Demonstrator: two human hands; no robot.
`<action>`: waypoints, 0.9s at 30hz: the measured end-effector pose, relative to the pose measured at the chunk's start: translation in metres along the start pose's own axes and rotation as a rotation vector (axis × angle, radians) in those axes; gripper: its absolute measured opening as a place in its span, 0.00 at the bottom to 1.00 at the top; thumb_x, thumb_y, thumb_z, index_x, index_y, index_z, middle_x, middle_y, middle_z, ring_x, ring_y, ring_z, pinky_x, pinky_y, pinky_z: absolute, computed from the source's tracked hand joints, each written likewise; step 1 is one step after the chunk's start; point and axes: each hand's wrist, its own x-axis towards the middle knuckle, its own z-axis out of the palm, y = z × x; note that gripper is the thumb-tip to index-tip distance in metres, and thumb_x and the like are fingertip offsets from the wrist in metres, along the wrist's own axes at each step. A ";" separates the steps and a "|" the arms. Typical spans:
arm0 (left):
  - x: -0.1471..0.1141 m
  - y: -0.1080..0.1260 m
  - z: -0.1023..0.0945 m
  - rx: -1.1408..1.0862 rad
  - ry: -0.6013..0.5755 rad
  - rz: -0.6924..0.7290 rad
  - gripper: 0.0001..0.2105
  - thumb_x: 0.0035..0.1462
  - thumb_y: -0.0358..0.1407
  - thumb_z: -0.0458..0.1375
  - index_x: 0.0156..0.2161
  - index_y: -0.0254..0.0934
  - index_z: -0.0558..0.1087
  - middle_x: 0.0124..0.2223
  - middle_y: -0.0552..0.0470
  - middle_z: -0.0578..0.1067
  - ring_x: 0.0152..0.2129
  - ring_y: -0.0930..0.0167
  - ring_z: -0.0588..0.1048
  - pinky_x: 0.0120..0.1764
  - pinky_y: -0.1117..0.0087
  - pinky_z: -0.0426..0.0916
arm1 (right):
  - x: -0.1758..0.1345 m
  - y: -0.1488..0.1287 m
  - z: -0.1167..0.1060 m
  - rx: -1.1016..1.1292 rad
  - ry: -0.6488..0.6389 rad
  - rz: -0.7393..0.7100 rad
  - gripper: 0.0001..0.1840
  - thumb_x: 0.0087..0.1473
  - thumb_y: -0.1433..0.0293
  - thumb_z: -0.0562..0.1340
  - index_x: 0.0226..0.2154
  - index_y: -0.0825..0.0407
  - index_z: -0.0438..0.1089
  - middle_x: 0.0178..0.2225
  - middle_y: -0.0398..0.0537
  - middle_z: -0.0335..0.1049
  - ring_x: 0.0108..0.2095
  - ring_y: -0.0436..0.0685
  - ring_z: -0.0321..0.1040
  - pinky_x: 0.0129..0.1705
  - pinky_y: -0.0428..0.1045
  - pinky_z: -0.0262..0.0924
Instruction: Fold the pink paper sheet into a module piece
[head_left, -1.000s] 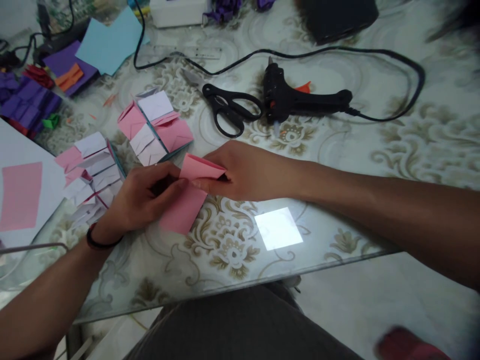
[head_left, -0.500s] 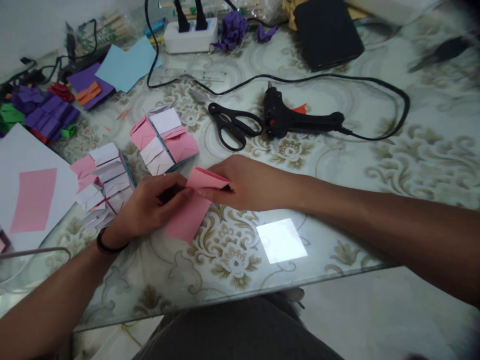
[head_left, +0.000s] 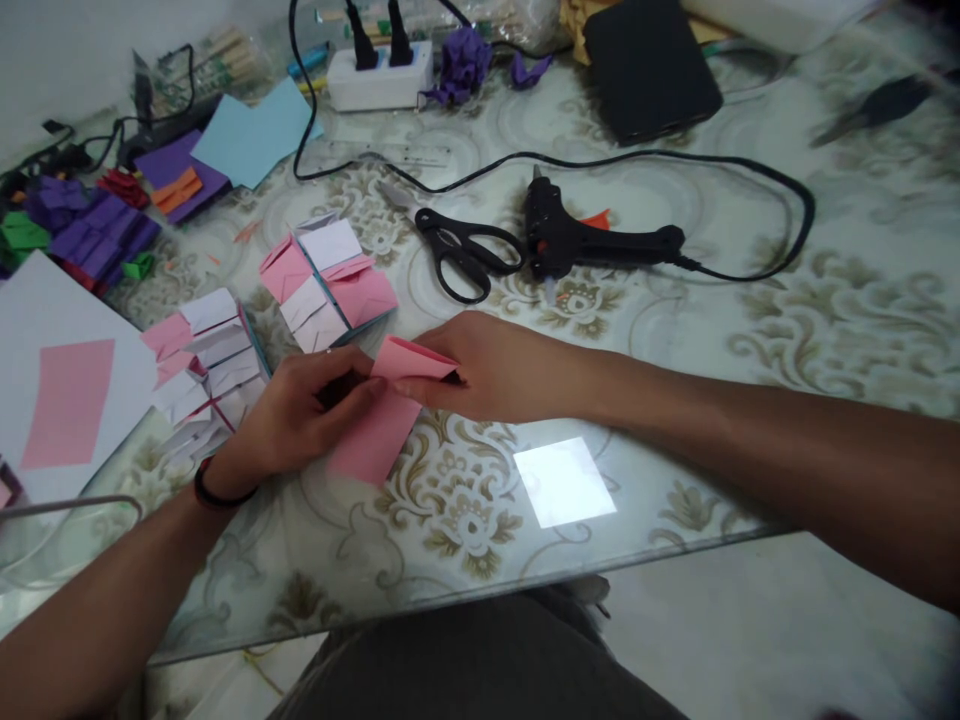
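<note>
A strip of pink paper (head_left: 379, 435) lies slantwise on the table, its far end folded over toward me. My left hand (head_left: 311, 405) pinches the paper's left edge at the fold between thumb and fingers. From the right, my right hand (head_left: 457, 375) grips the folded end, thumb on the near side and the other fingers hidden behind. Just beyond my hands sits a folded pink-and-white paper piece (head_left: 328, 280). Another such piece (head_left: 210, 365), with more white in it, lies beside my left wrist.
Black scissors (head_left: 469, 250) and a black glue gun (head_left: 592, 235) with a looping cord lie beyond my right hand. A white sheet (head_left: 75, 300) bearing a pink rectangle is at left. Folded purple paper (head_left: 105, 230), a power strip (head_left: 382, 78) and a black flat object (head_left: 652, 70) lie farther back.
</note>
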 end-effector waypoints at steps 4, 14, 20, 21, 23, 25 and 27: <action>0.000 -0.001 0.000 -0.003 -0.004 0.002 0.09 0.71 0.38 0.59 0.39 0.38 0.77 0.29 0.56 0.76 0.22 0.77 0.66 0.26 0.73 0.60 | 0.001 0.000 0.000 0.015 -0.003 0.002 0.17 0.64 0.62 0.61 0.28 0.54 0.65 0.24 0.40 0.64 0.26 0.46 0.56 0.34 0.48 0.44; 0.000 -0.002 0.001 0.014 -0.006 -0.006 0.11 0.71 0.40 0.58 0.38 0.38 0.76 0.29 0.55 0.76 0.22 0.75 0.67 0.26 0.71 0.59 | 0.000 -0.001 -0.001 -0.030 -0.011 0.030 0.17 0.65 0.63 0.60 0.28 0.54 0.64 0.23 0.40 0.63 0.26 0.46 0.56 0.33 0.49 0.44; 0.000 -0.003 0.002 -0.005 -0.010 -0.020 0.11 0.71 0.42 0.58 0.38 0.39 0.76 0.31 0.52 0.79 0.23 0.74 0.69 0.25 0.68 0.60 | 0.000 0.000 0.000 -0.028 -0.007 0.023 0.16 0.65 0.63 0.60 0.28 0.54 0.65 0.24 0.41 0.64 0.26 0.46 0.55 0.33 0.49 0.43; 0.000 -0.003 0.002 -0.003 -0.007 -0.024 0.11 0.71 0.42 0.58 0.38 0.39 0.76 0.31 0.52 0.79 0.23 0.73 0.69 0.26 0.68 0.60 | 0.000 0.000 0.000 -0.035 -0.003 0.018 0.15 0.65 0.64 0.60 0.28 0.55 0.65 0.23 0.41 0.64 0.26 0.46 0.55 0.33 0.49 0.43; 0.000 -0.003 0.002 0.000 -0.006 -0.028 0.11 0.71 0.43 0.58 0.38 0.40 0.76 0.31 0.51 0.79 0.23 0.72 0.70 0.26 0.67 0.60 | 0.000 0.001 0.001 -0.044 0.004 0.013 0.16 0.65 0.64 0.60 0.28 0.55 0.65 0.23 0.41 0.64 0.25 0.46 0.55 0.33 0.49 0.43; 0.000 -0.003 0.002 -0.001 -0.012 -0.030 0.11 0.71 0.43 0.58 0.39 0.40 0.76 0.31 0.51 0.79 0.23 0.72 0.70 0.26 0.67 0.60 | 0.000 0.001 0.001 -0.040 0.006 0.011 0.16 0.66 0.63 0.60 0.29 0.55 0.66 0.23 0.41 0.64 0.25 0.46 0.55 0.33 0.49 0.43; 0.000 -0.003 0.002 0.001 -0.015 -0.032 0.11 0.71 0.43 0.58 0.39 0.40 0.76 0.31 0.52 0.78 0.23 0.73 0.69 0.25 0.67 0.59 | 0.000 0.001 0.001 -0.031 0.000 0.009 0.16 0.66 0.63 0.61 0.29 0.55 0.65 0.23 0.41 0.64 0.25 0.46 0.54 0.33 0.50 0.43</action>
